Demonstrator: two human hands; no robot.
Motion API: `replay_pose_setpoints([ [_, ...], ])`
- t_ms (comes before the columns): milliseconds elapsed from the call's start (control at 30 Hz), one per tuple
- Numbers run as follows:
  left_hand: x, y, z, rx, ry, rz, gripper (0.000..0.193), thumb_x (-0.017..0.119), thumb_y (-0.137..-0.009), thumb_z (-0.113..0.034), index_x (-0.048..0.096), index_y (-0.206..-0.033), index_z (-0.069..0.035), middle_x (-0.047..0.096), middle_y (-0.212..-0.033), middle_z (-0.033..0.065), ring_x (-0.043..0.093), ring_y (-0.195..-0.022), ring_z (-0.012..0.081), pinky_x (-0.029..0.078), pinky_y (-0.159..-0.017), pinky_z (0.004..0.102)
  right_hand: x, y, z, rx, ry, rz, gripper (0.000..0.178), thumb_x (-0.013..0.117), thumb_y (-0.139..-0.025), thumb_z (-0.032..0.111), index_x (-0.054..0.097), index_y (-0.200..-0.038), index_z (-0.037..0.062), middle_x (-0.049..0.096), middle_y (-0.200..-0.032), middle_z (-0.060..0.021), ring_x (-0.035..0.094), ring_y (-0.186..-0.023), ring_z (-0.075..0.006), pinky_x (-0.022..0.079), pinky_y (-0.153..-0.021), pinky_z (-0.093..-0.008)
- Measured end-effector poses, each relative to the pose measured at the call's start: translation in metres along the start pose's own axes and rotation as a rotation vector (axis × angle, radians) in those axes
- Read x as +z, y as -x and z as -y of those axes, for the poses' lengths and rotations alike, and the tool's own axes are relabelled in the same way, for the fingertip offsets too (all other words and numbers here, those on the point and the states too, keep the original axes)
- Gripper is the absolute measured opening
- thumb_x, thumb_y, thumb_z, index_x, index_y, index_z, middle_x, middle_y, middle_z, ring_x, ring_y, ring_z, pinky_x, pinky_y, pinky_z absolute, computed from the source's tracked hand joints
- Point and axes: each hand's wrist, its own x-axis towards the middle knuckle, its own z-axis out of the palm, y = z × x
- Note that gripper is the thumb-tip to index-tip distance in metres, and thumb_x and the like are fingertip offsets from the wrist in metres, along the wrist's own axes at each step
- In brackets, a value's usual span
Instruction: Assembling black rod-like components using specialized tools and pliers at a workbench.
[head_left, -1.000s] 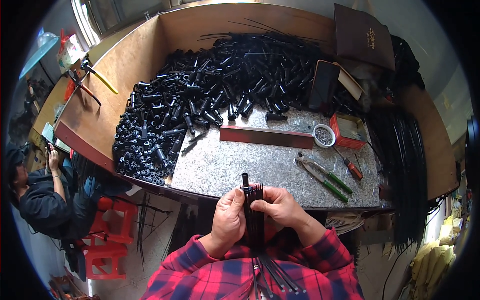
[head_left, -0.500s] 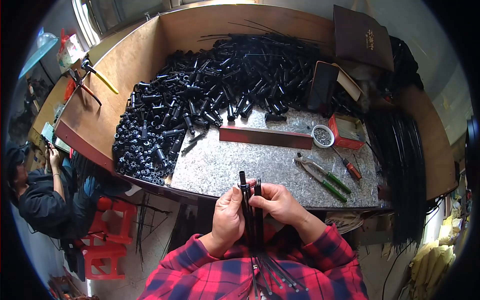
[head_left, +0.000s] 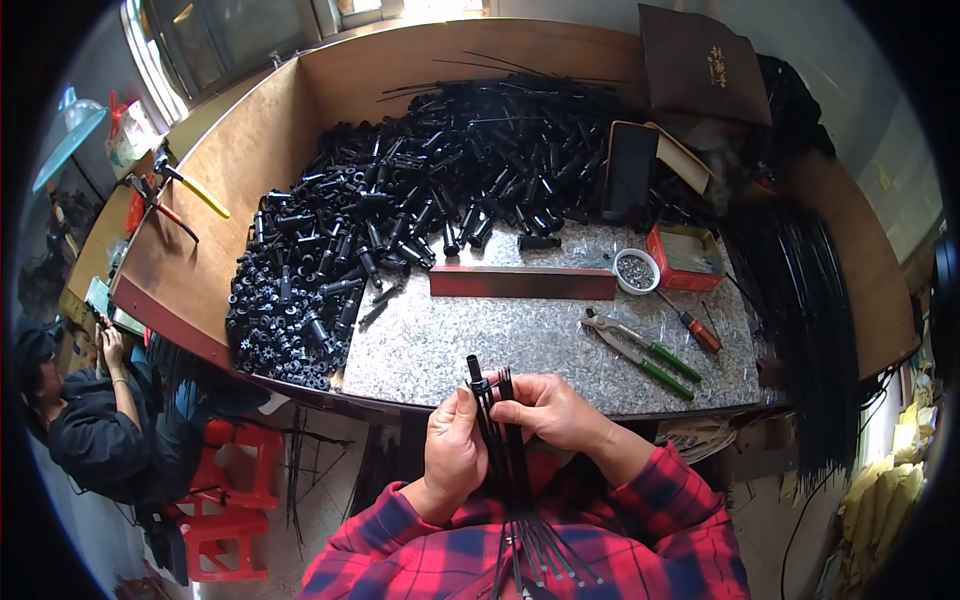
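My left hand (head_left: 452, 448) is closed around a black tubular plastic part (head_left: 476, 371) with a collar, its narrow end pointing up. Thin black rods (head_left: 514, 470) hang below it and fan out over my checked shirt, some with round, flat ends. My right hand (head_left: 558, 414) pinches the upper ends of a bundle of these rods between thumb and fingers, just right of the tube. Both hands are close together in front of the table's near edge. Where the rods meet the collar is partly hidden by my fingers.
Black tubular parts (head_left: 400, 190) lie heaped on the table. A red-edged bar (head_left: 522, 284), white cup (head_left: 637, 272) of small metal bits, red box (head_left: 686, 258), green-handled pliers (head_left: 645, 356), screwdriver (head_left: 700, 332) and phone (head_left: 628, 172) lie nearby. Rods (head_left: 800, 300) hang right; a person (head_left: 95, 425) sits left.
The view has shifted slightly. The black tube now leans a little more to the left, and both hands keep their grip.
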Motion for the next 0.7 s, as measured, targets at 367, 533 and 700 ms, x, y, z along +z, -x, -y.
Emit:
replay_pose_setpoints([
  [367,0.005,0.000,-0.003,0.046,0.024,0.010,0.034,0.043,-0.099,-0.025,0.056,-0.114,0.004,0.064,-0.104,0.0114,0.061,-0.095,0.0167,0.048,-0.085,0.0295,0.006,0.005,0.005,-0.052,0.031,-0.029,0.015,0.061,-0.090,0.014,0.062,-0.095,-0.0001,0.062,-0.080,0.0027,0.054,-0.072,-0.0035,0.045,-0.063,-0.0200],
  [533,0.006,0.003,-0.008,0.048,-0.034,0.023,0.034,0.042,-0.099,-0.025,0.055,-0.115,0.004,0.064,-0.104,0.0112,0.061,-0.096,0.0169,0.048,-0.086,0.0295,0.007,0.003,0.003,-0.041,0.015,0.009,0.015,0.061,-0.091,0.012,0.062,-0.099,-0.0001,0.061,-0.080,0.0033,0.054,-0.071,-0.0033,0.045,-0.063,-0.0199],
  [700,0.005,0.003,-0.001,0.006,-0.023,0.028,0.034,0.041,-0.100,-0.025,0.057,-0.112,0.002,0.065,-0.104,0.0110,0.062,-0.094,0.0176,0.046,-0.087,0.0307,0.000,0.002,-0.007,-0.082,-0.007,0.032,0.022,0.059,-0.091,0.012,0.061,-0.112,0.0040,0.063,-0.086,0.0036,0.056,-0.075,-0.0024,0.047,-0.061,-0.0188],
])
